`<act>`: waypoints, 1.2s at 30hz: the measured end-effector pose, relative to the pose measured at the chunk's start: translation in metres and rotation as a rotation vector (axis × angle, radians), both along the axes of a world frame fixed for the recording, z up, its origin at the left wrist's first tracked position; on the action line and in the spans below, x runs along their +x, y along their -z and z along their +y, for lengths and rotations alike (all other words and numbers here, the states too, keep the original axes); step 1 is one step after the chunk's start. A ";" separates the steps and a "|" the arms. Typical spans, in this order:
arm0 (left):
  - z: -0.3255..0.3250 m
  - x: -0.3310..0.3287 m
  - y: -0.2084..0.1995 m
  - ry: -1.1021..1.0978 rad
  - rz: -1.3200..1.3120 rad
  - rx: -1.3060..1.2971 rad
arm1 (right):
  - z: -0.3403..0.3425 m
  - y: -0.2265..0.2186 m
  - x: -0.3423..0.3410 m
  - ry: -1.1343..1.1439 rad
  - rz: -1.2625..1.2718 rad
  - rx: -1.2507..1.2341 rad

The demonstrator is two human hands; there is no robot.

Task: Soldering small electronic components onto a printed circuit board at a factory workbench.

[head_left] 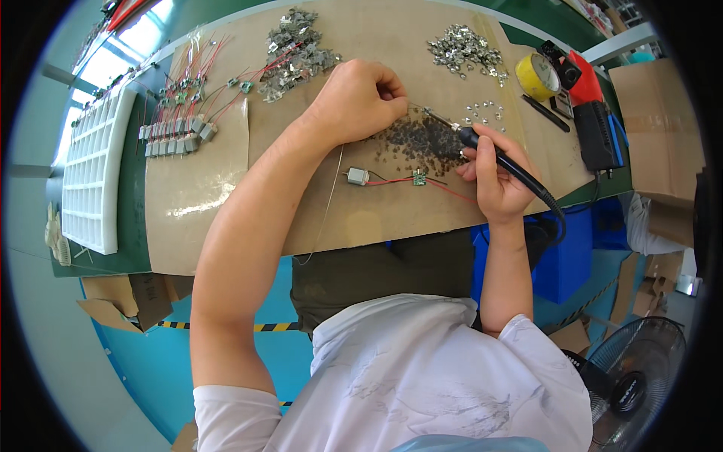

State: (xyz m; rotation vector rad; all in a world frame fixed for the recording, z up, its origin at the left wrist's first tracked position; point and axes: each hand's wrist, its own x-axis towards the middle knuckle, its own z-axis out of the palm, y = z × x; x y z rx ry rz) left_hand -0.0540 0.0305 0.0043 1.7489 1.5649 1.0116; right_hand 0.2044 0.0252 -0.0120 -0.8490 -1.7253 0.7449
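Right hand [501, 169], right of centre, grips soldering iron [468, 137]; left hand [361, 98], upper centre, pinches thin wire [331, 188]. Motor [358, 176] lies above frame centre. Metal parts [294, 53] occupy upper centre, wired motors [177, 143] upper left, yellow tape [531, 79] upper right.

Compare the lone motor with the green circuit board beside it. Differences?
Colour: the motor is silver-grey; the circuit board is green.
Shape: the motor is a chunky block; the circuit board looks thin and flat.
Position: the circuit board lies nearer the right hand than the motor does.
Shared: both lie on the brown sheet.
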 end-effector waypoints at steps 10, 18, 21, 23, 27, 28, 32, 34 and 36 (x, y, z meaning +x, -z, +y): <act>0.001 0.002 0.005 0.001 0.053 0.066 | 0.003 0.000 -0.001 -0.023 -0.016 0.011; 0.000 0.004 0.001 0.009 0.077 0.025 | 0.003 0.000 -0.001 -0.038 -0.006 0.016; -0.002 0.003 0.003 -0.001 0.078 0.016 | 0.001 0.000 -0.003 -0.016 0.017 -0.038; -0.001 0.002 0.003 0.001 0.070 0.010 | 0.002 0.001 -0.002 -0.019 -0.010 -0.032; 0.000 0.004 0.004 0.015 0.082 0.042 | 0.001 -0.002 0.000 -0.021 0.012 -0.063; 0.001 0.004 0.004 0.018 0.097 0.049 | 0.001 -0.003 0.000 -0.023 0.010 -0.066; -0.001 0.003 0.004 0.020 0.122 0.089 | 0.000 0.000 -0.003 -0.025 0.038 -0.068; -0.003 0.003 0.005 0.017 0.122 0.065 | 0.001 0.000 -0.002 -0.026 0.028 -0.064; -0.001 0.004 0.004 0.025 0.129 0.077 | 0.001 0.000 -0.001 -0.027 0.017 -0.062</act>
